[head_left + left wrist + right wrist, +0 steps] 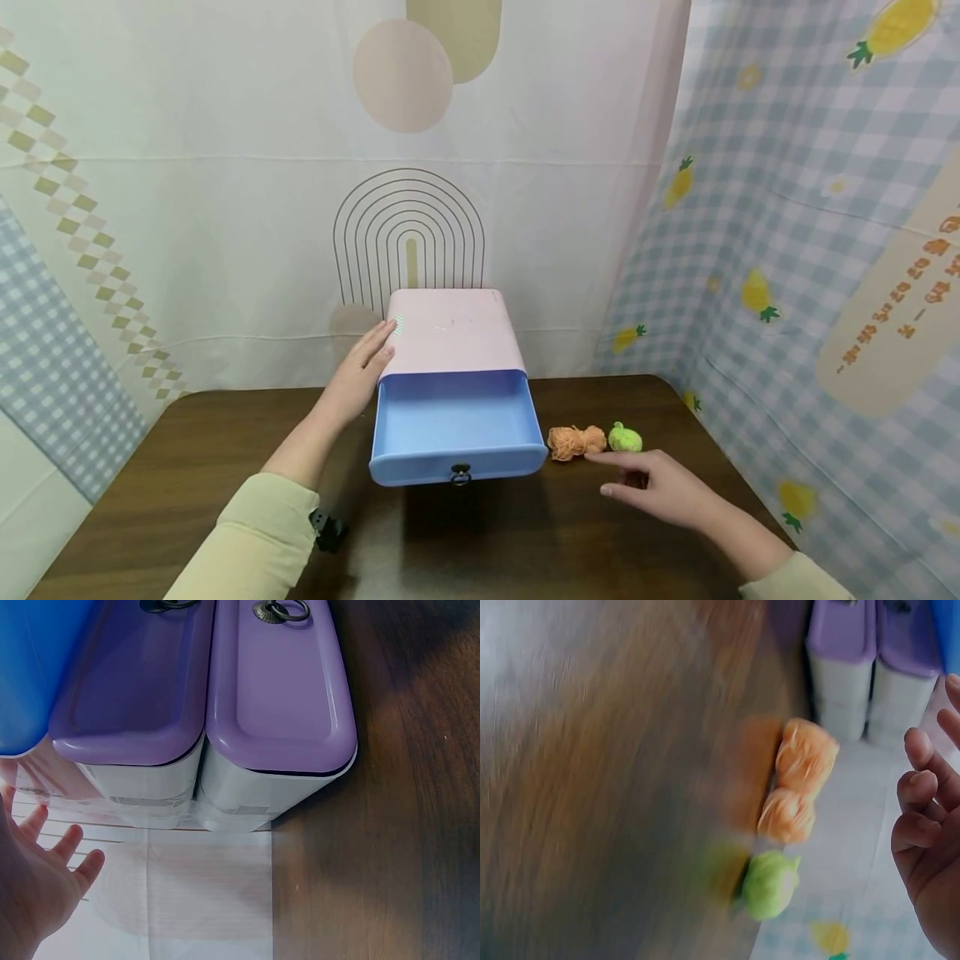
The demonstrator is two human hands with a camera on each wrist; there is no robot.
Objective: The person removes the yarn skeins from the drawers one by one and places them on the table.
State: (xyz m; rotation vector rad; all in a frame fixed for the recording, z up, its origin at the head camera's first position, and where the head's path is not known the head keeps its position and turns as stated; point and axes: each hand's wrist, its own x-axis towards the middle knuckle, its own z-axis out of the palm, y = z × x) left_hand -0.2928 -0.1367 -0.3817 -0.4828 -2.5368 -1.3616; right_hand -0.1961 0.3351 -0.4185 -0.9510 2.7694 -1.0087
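A drawer box with a pink top (453,329) stands at the back of the table, its blue drawer (450,417) pulled out and bare inside. My left hand (358,377) rests against the box's upper left edge with fingers extended. In the left wrist view that hand (37,877) is beside the stacked tiers. My right hand (667,487) hovers to the right of the drawer, index finger pointing left, other fingers loosely bent, holding nothing. Just beyond its fingertips lie a skein of orange yarn (576,442) and a small ball of green yarn (625,437).
Below the blue drawer are two closed purple drawers (281,682) with metal ring pulls. The box stands on a dark brown wooden table (480,542). Behind it hangs a white patterned cloth (247,250), and a checked cloth with pineapples (750,233) hangs on the right.
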